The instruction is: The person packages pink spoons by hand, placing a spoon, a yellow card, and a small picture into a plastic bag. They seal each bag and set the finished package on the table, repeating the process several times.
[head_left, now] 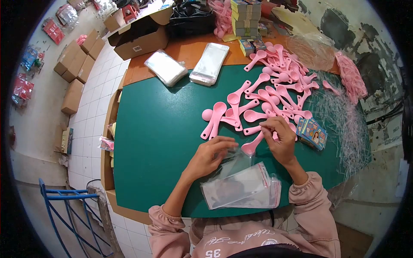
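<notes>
Right hand: the right hand [278,139] is pinched closed, thumb against fingers, with hold of a pink spoon [249,148] by its handle; most of the handle is hidden by the fingers.
Spoon in hand: bowl end slants down and toward the left hand, at the near edge of the spoon pile, just above a loose clear bag [235,165]; whether the bowl is inside the bag cannot be told.
Left hand: the left hand [211,157] is part-curled, fingers spread a little and blurred, at the side of the loose bag; whether it grips the film cannot be told.
Bags in front: a fanned stack of clear bags [234,191] with red-lined strips lies near the table's front edge, partly under the loose bag.
Spoon pile: pink spoons [282,92] lie heaped and overlapping beyond the right hand, some bowl up, some bowl down.
Cards: a fanned set of printed cards [316,135] lies just beside the pile, to the right of the right hand; banded card bundles [246,21] stand stacked at the back.
Far side: two bag packs, one tilted [166,68], one straighter [210,63], straddle the green tabletop [150,137] and orange surface [137,71].
Right edge: tangled clear plastic strips [344,129].
</notes>
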The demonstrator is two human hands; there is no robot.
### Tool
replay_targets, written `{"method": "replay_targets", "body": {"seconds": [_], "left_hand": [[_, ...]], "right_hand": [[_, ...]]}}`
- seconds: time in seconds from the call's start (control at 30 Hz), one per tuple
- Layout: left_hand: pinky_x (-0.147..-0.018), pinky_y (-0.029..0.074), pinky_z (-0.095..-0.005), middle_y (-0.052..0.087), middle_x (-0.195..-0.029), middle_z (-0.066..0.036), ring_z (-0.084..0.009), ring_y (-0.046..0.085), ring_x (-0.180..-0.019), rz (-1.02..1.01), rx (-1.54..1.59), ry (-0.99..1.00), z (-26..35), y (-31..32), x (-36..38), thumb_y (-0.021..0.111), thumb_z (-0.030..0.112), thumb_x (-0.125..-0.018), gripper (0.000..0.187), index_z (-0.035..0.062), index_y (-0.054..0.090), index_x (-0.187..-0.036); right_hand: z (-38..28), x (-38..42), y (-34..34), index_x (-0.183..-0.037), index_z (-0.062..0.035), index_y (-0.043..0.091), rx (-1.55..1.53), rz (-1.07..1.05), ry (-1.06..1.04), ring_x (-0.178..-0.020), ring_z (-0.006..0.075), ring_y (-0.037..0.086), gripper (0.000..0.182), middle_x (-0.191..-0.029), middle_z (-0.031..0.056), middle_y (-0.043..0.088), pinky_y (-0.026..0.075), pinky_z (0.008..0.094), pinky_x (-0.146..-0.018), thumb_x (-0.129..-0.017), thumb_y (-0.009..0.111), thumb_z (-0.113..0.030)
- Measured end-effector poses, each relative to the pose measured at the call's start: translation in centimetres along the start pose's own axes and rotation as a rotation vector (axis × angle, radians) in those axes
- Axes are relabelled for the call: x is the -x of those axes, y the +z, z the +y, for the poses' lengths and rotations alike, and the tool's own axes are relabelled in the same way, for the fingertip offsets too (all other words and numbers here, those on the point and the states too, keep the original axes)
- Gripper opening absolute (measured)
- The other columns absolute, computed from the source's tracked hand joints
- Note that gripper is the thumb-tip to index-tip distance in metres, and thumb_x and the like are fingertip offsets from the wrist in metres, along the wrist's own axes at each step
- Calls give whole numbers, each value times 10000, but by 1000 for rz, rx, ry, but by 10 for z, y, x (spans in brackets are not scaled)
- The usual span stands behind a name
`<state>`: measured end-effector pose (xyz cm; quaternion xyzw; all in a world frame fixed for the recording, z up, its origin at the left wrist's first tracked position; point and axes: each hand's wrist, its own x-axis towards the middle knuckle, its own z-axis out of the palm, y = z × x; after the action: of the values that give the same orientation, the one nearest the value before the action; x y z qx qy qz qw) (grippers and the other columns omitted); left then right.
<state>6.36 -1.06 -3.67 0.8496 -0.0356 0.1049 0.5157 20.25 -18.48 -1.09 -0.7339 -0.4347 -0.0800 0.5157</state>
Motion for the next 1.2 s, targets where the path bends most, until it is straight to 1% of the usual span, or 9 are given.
{"method": "replay_targets", "body": {"seconds": [0.13,0.2,0.33,0.77,0.83,0.93,1.03,1.13,1.2], "left_hand": [[-747,485,-246,651,-916,-86,-127,616,-845,-12,507,-444,14,-4,-3,537,21,-850,295,16,470,-1137],[-733,485,-240,654,-899,-88,-124,616,-836,4,491,-427,13,-5,-3,548,23,-848,309,22,455,-1143],[-707,485,-236,662,-861,-81,-111,617,-812,80,454,-395,1,-3,-2,601,47,-827,353,17,452,-1146],[-730,487,-235,652,-943,-96,-122,626,-861,78,490,-306,0,10,-1,591,125,-847,297,29,536,-1123],[-618,465,-227,636,-779,-56,-83,593,-692,98,191,-245,0,7,0,555,205,-875,253,19,593,-1042],[-535,393,-210,568,-688,29,-54,476,-607,-158,108,-466,11,-10,-3,498,254,-909,299,-7,637,-952],[-480,342,-226,492,-596,54,-48,409,-555,-119,168,-453,9,-10,-1,490,236,-915,294,-10,652,-904],[-510,374,-209,529,-642,42,-35,440,-584,-9,309,-422,9,-2,-2,467,213,-925,289,-20,636,-916],[-500,382,-209,531,-627,27,-39,451,-568,57,355,-308,5,6,-1,459,212,-926,277,-5,631,-923]], "right_hand": [[8,6,5,-885,-8,592,-184,37,216,-602,73,506,124,-811,45,562,426,207,-519,-770,623,26],[10,7,7,-909,-6,561,-498,181,331,-613,73,511,126,-820,41,559,444,200,-528,-797,618,6],[6,8,9,-919,-3,533,-532,234,293,-629,69,517,123,-833,44,551,459,193,-535,-821,605,-14],[-11,11,21,-895,26,560,-579,-80,420,-740,109,575,83,-909,64,549,518,216,-623,-824,588,-6],[-11,10,22,-902,28,566,-614,-77,411,-745,112,578,88,-914,69,546,521,218,-634,-824,588,-7],[-5,13,22,-910,35,578,-685,44,427,-763,117,577,101,-911,73,541,523,221,-646,-827,589,-21],[-1,15,19,-877,46,587,-577,19,353,-779,108,568,72,-917,73,534,520,206,-627,-819,586,4],[-6,18,19,-865,12,605,-540,-105,331,-843,151,566,140,-987,91,524,511,267,-701,-829,614,-123],[-14,16,17,-895,-51,642,-285,-409,11,-986,227,514,280,-1091,124,488,450,350,-838,-814,626,-318]]}}
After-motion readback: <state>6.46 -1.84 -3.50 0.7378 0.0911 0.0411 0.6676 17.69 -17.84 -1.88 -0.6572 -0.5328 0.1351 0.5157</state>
